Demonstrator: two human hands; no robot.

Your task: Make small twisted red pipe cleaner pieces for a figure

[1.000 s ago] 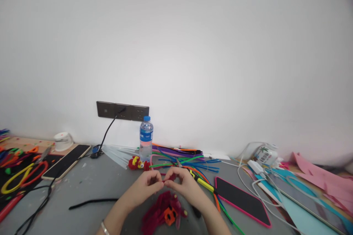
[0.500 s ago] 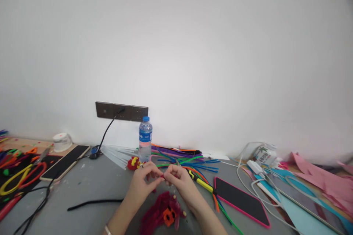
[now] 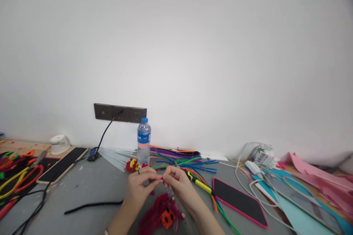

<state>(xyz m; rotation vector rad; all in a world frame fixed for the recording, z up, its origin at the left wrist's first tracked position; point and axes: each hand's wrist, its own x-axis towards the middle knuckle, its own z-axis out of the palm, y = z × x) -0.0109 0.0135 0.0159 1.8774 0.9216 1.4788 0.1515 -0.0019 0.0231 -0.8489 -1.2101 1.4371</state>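
Note:
My left hand (image 3: 142, 185) and my right hand (image 3: 178, 181) meet fingertip to fingertip over the grey table. Both are closed in a pinch around a tiny red piece (image 3: 162, 178), mostly hidden by the fingers, so its kind is unclear. A thin pink strand (image 3: 149, 160) rises behind my left hand. Just below the hands lies a dark-red fuzzy pipe-cleaner figure (image 3: 154, 211) with an orange, black-spotted part (image 3: 167, 218). Close behind my left hand sits a small red and yellow fuzzy figure (image 3: 132, 165).
A water bottle (image 3: 143, 141) stands behind the hands, near bundled pipe cleaners (image 3: 190, 159). A yellow-black tool (image 3: 202, 184) and a pink-edged phone (image 3: 239, 202) lie right. A black pipe cleaner (image 3: 92, 205), another phone (image 3: 63, 165) and scissors (image 3: 30, 176) are left. White cables (image 3: 239, 176) tangle at right.
The fingers of my left hand have drawn closer together, and the pinched fingertips have shifted slightly. A pink strand now shows behind that hand. The whole view has moved a little; the table items stay put.

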